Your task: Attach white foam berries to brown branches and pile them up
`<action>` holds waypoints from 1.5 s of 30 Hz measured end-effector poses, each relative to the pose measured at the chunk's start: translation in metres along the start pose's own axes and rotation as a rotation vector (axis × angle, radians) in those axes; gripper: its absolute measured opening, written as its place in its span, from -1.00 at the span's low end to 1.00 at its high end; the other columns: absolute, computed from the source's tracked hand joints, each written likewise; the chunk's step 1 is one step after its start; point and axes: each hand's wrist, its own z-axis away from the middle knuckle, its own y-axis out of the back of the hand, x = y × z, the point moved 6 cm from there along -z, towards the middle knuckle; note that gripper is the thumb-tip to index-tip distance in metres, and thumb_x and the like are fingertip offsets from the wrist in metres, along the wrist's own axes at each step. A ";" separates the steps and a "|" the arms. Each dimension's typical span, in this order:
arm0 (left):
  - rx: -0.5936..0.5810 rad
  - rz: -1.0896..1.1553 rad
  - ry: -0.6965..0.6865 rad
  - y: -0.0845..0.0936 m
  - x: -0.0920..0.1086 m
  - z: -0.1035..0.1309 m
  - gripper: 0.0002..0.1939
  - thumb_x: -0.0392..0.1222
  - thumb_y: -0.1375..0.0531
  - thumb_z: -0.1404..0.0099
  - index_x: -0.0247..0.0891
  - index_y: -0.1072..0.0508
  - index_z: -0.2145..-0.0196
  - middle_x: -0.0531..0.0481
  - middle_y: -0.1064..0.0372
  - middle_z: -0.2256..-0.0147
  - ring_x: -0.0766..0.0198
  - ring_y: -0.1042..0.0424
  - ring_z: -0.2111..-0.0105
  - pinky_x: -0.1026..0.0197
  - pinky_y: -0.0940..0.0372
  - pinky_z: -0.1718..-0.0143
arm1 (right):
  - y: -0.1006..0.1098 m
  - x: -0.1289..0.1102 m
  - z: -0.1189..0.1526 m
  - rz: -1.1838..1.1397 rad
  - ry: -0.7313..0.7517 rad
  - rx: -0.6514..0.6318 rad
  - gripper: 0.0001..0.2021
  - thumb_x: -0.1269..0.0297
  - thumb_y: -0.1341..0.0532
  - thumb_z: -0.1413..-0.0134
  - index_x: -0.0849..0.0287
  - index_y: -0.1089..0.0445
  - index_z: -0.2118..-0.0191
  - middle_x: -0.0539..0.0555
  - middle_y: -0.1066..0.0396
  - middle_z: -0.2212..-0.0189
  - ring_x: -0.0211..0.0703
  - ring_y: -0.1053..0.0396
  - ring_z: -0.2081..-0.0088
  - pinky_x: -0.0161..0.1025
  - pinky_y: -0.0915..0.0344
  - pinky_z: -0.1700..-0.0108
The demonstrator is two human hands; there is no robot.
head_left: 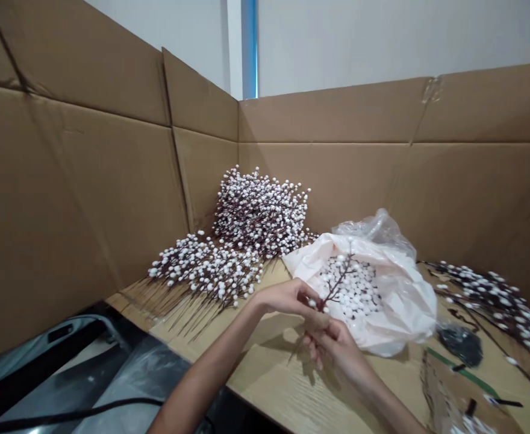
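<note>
Between my two hands is a dark-brown artificial berry branch (338, 282) with a few white berries, its tip pointing up and away from me. My left hand (294, 296) pinches the stem from the left, fingers closed. Just below it, my right hand (330, 340) is closed around the lower part of the stem; the exact grip is partly hidden by the fingers. Right behind the branch lies an open white plastic bag (405, 301) holding many loose white berries (358, 292) on short dark stems.
Bundled white-berry branches (260, 211) stand in the back corner, with more stems (206, 268) laid in front. Further branches (495, 295) lie at right, near a small dark bag (461, 343) and a torn cardboard piece (455, 386). Cardboard walls (328, 175) enclose the table (287, 386).
</note>
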 end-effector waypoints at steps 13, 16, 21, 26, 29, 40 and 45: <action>0.808 -0.590 0.322 0.126 0.053 0.100 -0.86 -0.16 -0.20 -0.12 -0.29 -0.42 0.48 0.08 -0.33 0.49 0.39 -0.34 0.47 0.36 -0.24 0.41 | 0.004 0.002 0.008 0.066 -0.112 -0.079 -0.33 -0.01 -0.42 0.31 0.27 -0.30 0.07 0.02 -0.41 0.50 -0.28 -0.36 0.55 -0.33 -0.29 0.53; 0.959 -0.666 0.561 0.172 0.041 0.158 -0.95 -0.33 -0.21 0.00 -0.31 -0.37 0.55 0.08 -0.27 0.58 0.34 -0.32 0.52 0.33 -0.24 0.46 | 0.001 0.006 0.008 0.112 -0.134 -0.135 -0.38 -0.04 -0.39 0.29 0.28 -0.31 0.13 -0.02 -0.37 0.55 -0.29 -0.34 0.59 -0.34 -0.25 0.57; 1.008 -0.632 0.935 0.209 -0.001 0.226 -0.84 -0.48 -0.19 0.18 -0.28 -0.33 0.63 0.14 -0.19 0.70 0.30 -0.33 0.62 0.30 -0.29 0.55 | -0.002 0.009 0.007 0.164 -0.157 -0.175 -0.44 -0.04 -0.36 0.24 0.28 -0.32 0.17 0.00 -0.38 0.56 -0.31 -0.34 0.61 -0.34 -0.21 0.58; 1.025 -0.587 0.998 0.212 -0.030 0.239 -0.80 -0.51 -0.19 0.21 -0.27 -0.29 0.63 0.19 -0.13 0.73 0.33 -0.31 0.65 0.33 -0.30 0.57 | 0.000 0.009 0.006 0.188 -0.166 -0.177 -0.48 -0.03 -0.35 0.22 0.28 -0.33 0.21 0.01 -0.40 0.56 -0.33 -0.33 0.61 -0.35 -0.22 0.56; 1.068 -0.598 0.943 0.215 -0.036 0.236 -0.79 -0.48 -0.19 0.20 -0.25 -0.26 0.61 0.21 -0.11 0.71 0.35 -0.31 0.63 0.37 -0.29 0.57 | 0.000 0.010 0.005 0.189 -0.160 -0.176 -0.48 -0.03 -0.35 0.23 0.29 -0.34 0.22 0.01 -0.40 0.56 -0.33 -0.33 0.61 -0.36 -0.24 0.56; 1.123 -0.794 0.790 0.220 -0.025 0.239 -0.80 -0.41 -0.14 0.18 -0.24 -0.37 0.50 0.08 -0.35 0.56 0.23 -0.44 0.44 0.38 -0.21 0.54 | -0.003 0.005 0.006 0.180 -0.158 -0.167 -0.51 -0.02 -0.36 0.25 0.29 -0.36 0.29 -0.01 -0.38 0.58 -0.35 -0.31 0.63 -0.37 -0.22 0.58; 1.081 -0.862 0.800 0.216 -0.019 0.235 -0.75 -0.42 -0.13 0.16 -0.24 -0.44 0.45 0.02 -0.43 0.47 0.18 -0.46 0.37 0.36 -0.23 0.50 | -0.003 0.005 0.007 0.163 -0.144 -0.179 -0.57 0.04 -0.37 0.21 0.29 -0.37 0.30 0.00 -0.39 0.58 -0.34 -0.32 0.63 -0.35 -0.24 0.57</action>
